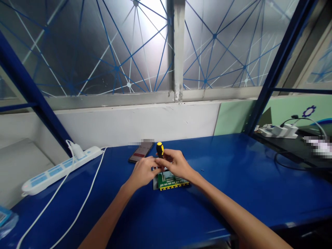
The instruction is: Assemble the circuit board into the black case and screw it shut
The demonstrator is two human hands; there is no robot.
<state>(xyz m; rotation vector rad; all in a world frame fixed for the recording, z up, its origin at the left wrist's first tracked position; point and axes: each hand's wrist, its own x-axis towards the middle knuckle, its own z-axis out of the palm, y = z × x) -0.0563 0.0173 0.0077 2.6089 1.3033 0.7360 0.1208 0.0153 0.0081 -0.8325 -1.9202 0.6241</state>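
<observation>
A green circuit board (169, 180) with a yellow-and-black edge lies on the blue table, on top of a grey plate (155, 183). Above its far left part stands a yellow-and-black screwdriver (160, 148), roughly upright. My right hand (175, 163) has its fingers closed around the screwdriver just below the top of the handle. My left hand (145, 172) is at the board's left side, fingertips bunched together by the screwdriver's lower part; what they pinch, if anything, is hidden. The tool's tip is hard to make out between the hands.
A phone (141, 151) lies behind my left hand. Small screws (202, 169) lie right of the board. At the left runs a white power strip (61, 170) with a trailing white cable (89, 193). Chargers (284, 130) and a black cable (278, 162) sit at the far right.
</observation>
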